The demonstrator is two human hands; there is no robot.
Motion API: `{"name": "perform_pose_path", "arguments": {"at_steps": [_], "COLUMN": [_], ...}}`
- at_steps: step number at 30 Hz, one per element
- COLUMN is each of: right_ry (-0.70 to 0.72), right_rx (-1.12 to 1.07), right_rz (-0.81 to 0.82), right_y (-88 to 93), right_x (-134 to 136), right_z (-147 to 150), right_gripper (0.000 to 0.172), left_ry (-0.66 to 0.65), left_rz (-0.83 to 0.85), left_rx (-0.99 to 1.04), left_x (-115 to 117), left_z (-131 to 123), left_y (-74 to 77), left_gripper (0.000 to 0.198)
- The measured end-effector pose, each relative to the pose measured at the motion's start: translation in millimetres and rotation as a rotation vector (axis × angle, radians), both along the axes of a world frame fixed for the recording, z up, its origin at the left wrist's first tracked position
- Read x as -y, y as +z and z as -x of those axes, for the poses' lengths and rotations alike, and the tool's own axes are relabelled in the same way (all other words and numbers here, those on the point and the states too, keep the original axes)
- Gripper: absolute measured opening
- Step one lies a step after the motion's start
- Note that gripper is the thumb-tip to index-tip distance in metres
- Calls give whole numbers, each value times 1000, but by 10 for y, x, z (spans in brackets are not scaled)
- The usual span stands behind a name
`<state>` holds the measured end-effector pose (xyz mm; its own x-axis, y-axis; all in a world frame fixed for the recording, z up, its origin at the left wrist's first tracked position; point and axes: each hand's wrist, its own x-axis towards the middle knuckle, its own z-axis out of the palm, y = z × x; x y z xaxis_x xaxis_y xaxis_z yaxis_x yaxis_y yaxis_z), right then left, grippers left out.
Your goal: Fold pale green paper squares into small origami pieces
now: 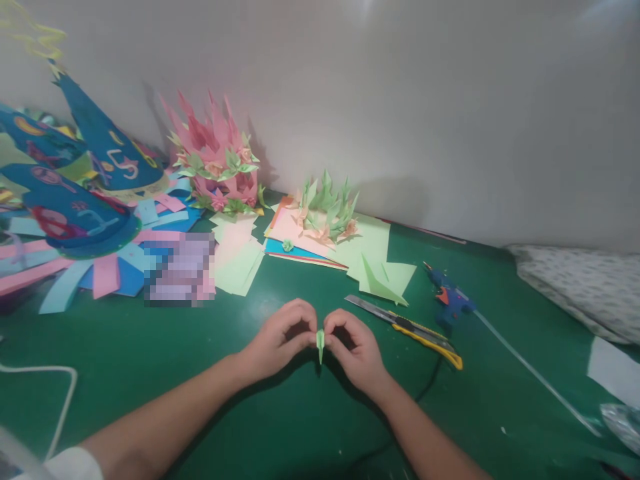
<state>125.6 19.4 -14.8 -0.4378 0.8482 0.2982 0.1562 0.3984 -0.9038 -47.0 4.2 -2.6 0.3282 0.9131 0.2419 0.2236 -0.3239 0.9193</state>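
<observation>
A small folded piece of light green paper (321,343) is pinched between my two hands, its narrow end pointing down. My left hand (285,333) grips its left side with thumb and forefinger. On the right side, the thumb and fingers of my right hand (355,347) are closed on the same paper. Just beyond my right hand lies a yellow utility knife (405,325) with its blade out. Light green paper sheets (395,277), one of them folded up, are a little farther back.
A blue glue gun (453,297) with a long glue stick (535,370) lies to the right. Behind stand a green paper crown (325,207) and a pink one (215,153). Blue cone hats (107,133) and paper strips fill the left. A white cable (70,380) crosses the near left.
</observation>
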Motion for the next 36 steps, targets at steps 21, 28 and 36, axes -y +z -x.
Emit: {"name": "perform_pose_path", "arguments": {"at_steps": [21, 28, 36], "right_ry": [16, 22, 13], "right_rx": [-60, -181, -194], "right_rz": [71, 352, 517], "right_y": [52, 25, 29], "right_x": [-18, -63, -93], "right_z": [24, 29, 23], "right_gripper": [10, 9, 14], "left_ry": [-29, -9, 14], "left_rz": [54, 96, 111], "left_rx": [32, 166, 218], "left_x": [22, 20, 6], "left_z": [-28, -51, -50], "left_y": [-47, -60, -34], "left_gripper": [6, 6, 7]}}
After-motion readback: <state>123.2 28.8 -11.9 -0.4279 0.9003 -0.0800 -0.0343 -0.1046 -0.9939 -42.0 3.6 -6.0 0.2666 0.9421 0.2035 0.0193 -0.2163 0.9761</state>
